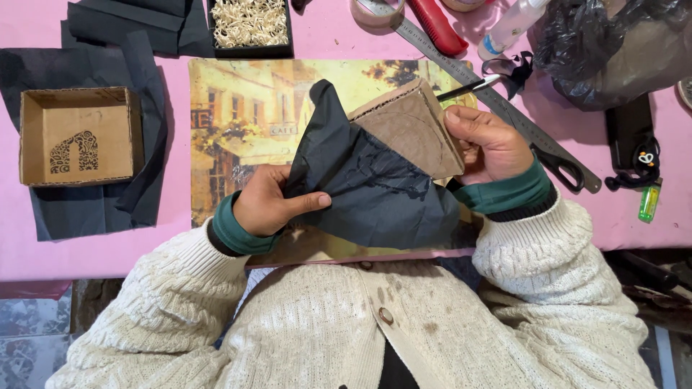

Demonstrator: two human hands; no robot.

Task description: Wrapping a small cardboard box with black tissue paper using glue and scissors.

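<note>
Left hand [267, 205] pinching black paper [367, 187] draped over cardboard box [411, 130]. Right hand [486, 144] gripping box corner, fingers clenched. Held above picture mat [245, 108]; scissors [559, 166] just beside.

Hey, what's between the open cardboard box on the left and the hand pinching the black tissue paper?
In the head view, black tissue sheets under the open box, then bare pink table, lie before the left hand.

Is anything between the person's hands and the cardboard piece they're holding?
Partly. The right hand grips the cardboard piece directly at its bare edge. The left hand pinches the black tissue paper that covers the cardboard's lower part, so paper lies between them.
</note>
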